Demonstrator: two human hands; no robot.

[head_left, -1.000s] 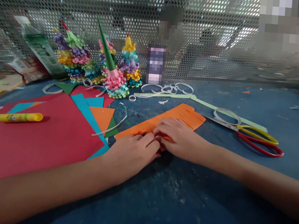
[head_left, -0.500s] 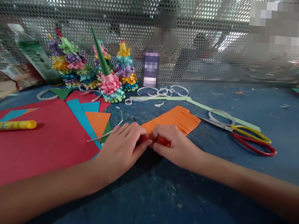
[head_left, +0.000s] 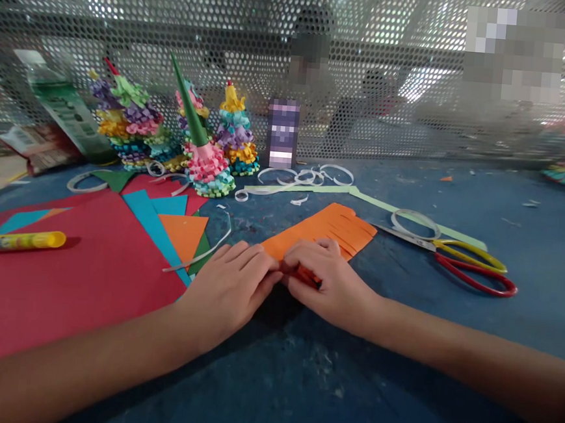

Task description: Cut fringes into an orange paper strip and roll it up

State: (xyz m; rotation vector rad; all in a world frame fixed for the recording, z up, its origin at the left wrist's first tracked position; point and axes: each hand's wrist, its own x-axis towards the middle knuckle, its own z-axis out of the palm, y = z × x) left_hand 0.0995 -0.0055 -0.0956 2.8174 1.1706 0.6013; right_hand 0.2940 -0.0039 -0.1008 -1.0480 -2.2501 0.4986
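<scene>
An orange paper strip (head_left: 311,225) with slits cut along its right part lies on the blue table, its near edge curled under my fingers. My left hand (head_left: 235,286) is closed on the left part of that near edge, thumb and fingers pinched together. Beside it, my right hand (head_left: 324,273) grips the same rolled edge, and cut strips show between its fingers. The two thumbs nearly meet. To the right lie scissors (head_left: 474,259) with a red and a yellow handle, blades pointing at the orange paper. My fingers partly hide the rolled edge.
Red paper (head_left: 76,286) with a yellow marker-like tube (head_left: 16,241) covers the left side. Several fringed paper cones (head_left: 210,170) and a green-labelled bottle (head_left: 70,110) stand behind. White curled strips (head_left: 305,176) and a pale green strip (head_left: 409,215) lie ahead. A perforated metal screen (head_left: 403,51) closes the back.
Both hands keep hold of the orange paper's near edge, with only slight finger movement. The whole view has shifted a little.
</scene>
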